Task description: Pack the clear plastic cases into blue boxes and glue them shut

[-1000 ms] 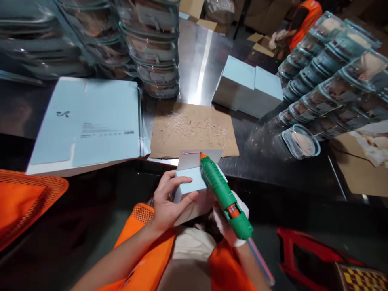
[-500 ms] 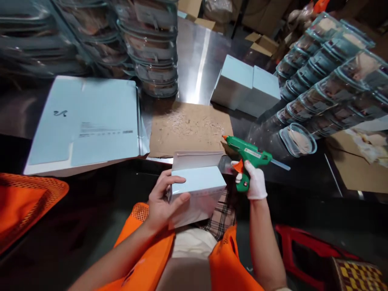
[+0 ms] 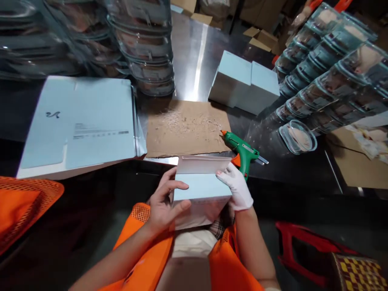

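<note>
A pale blue-white carton (image 3: pixel 201 187) is held over my lap, its long flap (image 3: pixel 203 165) standing up at the far edge. My left hand (image 3: pixel 166 198), bare, grips the carton's left end, thumb on the near side and fingers over the top. At the right end, my gloved right hand (image 3: pixel 236 186) closes around the carton, with its thumb by the base of the flap. Just beyond that hand, a green glue gun (image 3: pixel 242 148) with an orange nozzle and trigger lies on the table, its tip over the brown cardboard sheet (image 3: pixel 184 139).
Flat folded cartons (image 3: pixel 97 109) are piled at the left. Two closed boxes (image 3: pixel 235 70) sit beyond the cardboard. Clear-lidded containers stand in stacks at back left (image 3: pixel 148 52) and right (image 3: pixel 318 89); a single container (image 3: pixel 298 137) sits nearer. A red stool (image 3: pixel 291 242) is at lower right.
My right hand has let go of the glue gun, leaving it on the table, and has moved left onto the carton. My left hand keeps its hold.
</note>
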{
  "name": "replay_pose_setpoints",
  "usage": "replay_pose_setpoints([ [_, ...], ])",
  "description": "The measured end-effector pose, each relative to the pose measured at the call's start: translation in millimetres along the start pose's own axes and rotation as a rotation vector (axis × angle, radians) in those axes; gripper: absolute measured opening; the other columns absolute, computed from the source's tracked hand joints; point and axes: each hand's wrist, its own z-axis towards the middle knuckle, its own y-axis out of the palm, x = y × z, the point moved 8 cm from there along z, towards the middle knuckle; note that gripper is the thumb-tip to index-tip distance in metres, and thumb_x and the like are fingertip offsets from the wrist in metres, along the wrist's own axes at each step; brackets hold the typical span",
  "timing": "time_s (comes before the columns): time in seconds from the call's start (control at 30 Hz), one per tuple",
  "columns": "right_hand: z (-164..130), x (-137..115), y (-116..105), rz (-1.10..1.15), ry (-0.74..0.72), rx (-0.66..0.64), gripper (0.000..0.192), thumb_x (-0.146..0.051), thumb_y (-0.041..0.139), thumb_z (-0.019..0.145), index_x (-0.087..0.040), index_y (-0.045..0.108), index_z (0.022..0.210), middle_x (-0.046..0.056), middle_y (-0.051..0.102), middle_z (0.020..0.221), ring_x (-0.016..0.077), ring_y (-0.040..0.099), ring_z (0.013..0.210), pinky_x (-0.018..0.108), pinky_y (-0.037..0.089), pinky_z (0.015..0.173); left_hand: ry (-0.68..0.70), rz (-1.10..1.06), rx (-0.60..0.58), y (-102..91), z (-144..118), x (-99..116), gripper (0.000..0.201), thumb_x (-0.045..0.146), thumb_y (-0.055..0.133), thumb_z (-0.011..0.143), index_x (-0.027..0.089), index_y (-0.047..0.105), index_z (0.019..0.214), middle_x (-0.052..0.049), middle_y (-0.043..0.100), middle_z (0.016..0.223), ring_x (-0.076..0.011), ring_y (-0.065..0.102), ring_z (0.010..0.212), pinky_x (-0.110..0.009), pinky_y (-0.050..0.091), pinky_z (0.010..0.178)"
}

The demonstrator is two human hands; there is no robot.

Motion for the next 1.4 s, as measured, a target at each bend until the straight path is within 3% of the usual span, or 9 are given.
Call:
replay_pose_setpoints([
  [0.23, -17, -15, -1, -0.131, -0.291, -0.238, 0.075, -0.092, 0.068, 0.075, -0.025, 0.080, 0.105, 0.012, 0.075, 0.129, 0.0340, 0.069, 0.125, 0.049, 0.054, 0.111, -0.086, -0.243, 0.122, -9.3, 7, -16, 0.046, 0.049, 0.083, 0.087, 0.030, 0.061, 0.124, -0.005, 0.072, 0.105, -0.0283, 0.074, 0.113, -0.042, 0.058, 0.096],
  [0.53, -31, -32, 27, -0.515, -0.631, -0.293, 0.018, -0.037, 0.070, 0.103, -0.033, 0.081, 0.117, 0.008, 0.079, 0.127, 0.0246, 0.072, 0.122, 0.044, 0.057, 0.107, 0.187, 0.050, -0.045, -0.9, 7, 14, 0.016, 0.036, 0.076, 0.097, 0.023, 0.076, 0.088, -0.007, 0.067, 0.102, -0.0264, 0.070, 0.116, -0.042, 0.057, 0.100],
  [0.6, -29, -24, 19, -0.554, -0.559, -0.279, 0.038, -0.051, 0.066, 0.103, -0.036, 0.072, 0.137, 0.009, 0.068, 0.148, 0.0273, 0.066, 0.135, 0.047, 0.054, 0.112, 0.169, 0.041, -0.049, -1.4, 9, 15, 0.014, 0.035, 0.075, 0.097, 0.023, 0.076, 0.088, -0.006, 0.070, 0.099, -0.0269, 0.069, 0.118, -0.044, 0.056, 0.103],
  [0.73, -51, -12, -8, -0.672, -0.611, -0.086, 0.143, -0.091, 0.070, 0.074, -0.033, -0.016, 0.172, 0.016, -0.008, 0.182, 0.0446, 0.025, 0.164, 0.067, 0.043, 0.121, 0.143, 0.003, 0.079, -16.1, 17, 21, 0.019, 0.040, 0.077, 0.096, 0.024, 0.074, 0.086, -0.005, 0.074, 0.093, -0.0253, 0.070, 0.111, -0.044, 0.054, 0.106],
  [0.8, -77, 0, -15, -0.827, -0.769, 0.030, 0.158, -0.086, 0.084, 0.061, -0.039, -0.019, 0.170, 0.014, -0.003, 0.182, 0.0506, 0.017, 0.165, 0.077, 0.033, 0.123, 0.110, -0.018, 0.193, -25.1, 23, 23, 0.025, 0.045, 0.080, 0.092, 0.023, 0.074, 0.083, -0.004, 0.073, 0.089, -0.0232, 0.071, 0.103, -0.043, 0.054, 0.107],
  [0.9, -112, 26, -10, -1.131, -1.051, 0.060, 0.099, -0.060, 0.092, 0.072, -0.061, 0.039, 0.156, 0.002, 0.069, 0.137, 0.0420, 0.062, 0.134, 0.075, 0.034, 0.124, -0.093, -0.104, 0.336, -29.0, 29, 14, 0.039, 0.057, 0.086, 0.083, 0.021, 0.073, 0.081, -0.004, 0.074, 0.091, -0.0220, 0.071, 0.095, -0.038, 0.058, 0.098],
  [1.0, -128, 26, -7, -1.314, -1.375, 0.055, 0.027, -0.038, 0.084, 0.085, -0.054, 0.074, 0.104, -0.011, 0.076, 0.081, 0.0228, 0.068, 0.077, 0.066, 0.031, 0.128, -0.373, -0.308, 0.329, -16.4, 32, -4, 0.057, 0.072, 0.081, 0.080, 0.020, 0.073, 0.101, -0.008, 0.075, 0.106, -0.0214, 0.071, 0.087, -0.034, 0.060, 0.077],
  [1.2, -48, -80, -17, -1.226, -1.269, 0.110, 0.059, -0.045, 0.093, 0.070, -0.042, 0.071, 0.124, 0.000, 0.081, 0.113, 0.0335, 0.073, 0.110, 0.064, 0.026, 0.125, 0.145, -0.302, 0.471, -50.9, 24, 19, 0.087, 0.086, 0.068, 0.080, 0.040, 0.053, 0.151, -0.009, 0.062, 0.151, -0.0312, 0.050, 0.151, -0.044, 0.055, 0.112],
  [1.4, 113, -211, 16, -1.124, -1.100, 0.646, 0.079, -0.064, 0.076, 0.078, -0.017, 0.060, 0.139, 0.017, 0.065, 0.137, 0.0376, 0.060, 0.130, 0.055, 0.045, 0.115, 0.135, -0.068, 0.383, -71.9, -4, 9, 0.062, 0.062, 0.071, 0.094, 0.030, 0.059, 0.146, -0.010, 0.074, 0.130, -0.0270, 0.074, 0.119, -0.040, 0.063, 0.102],
])
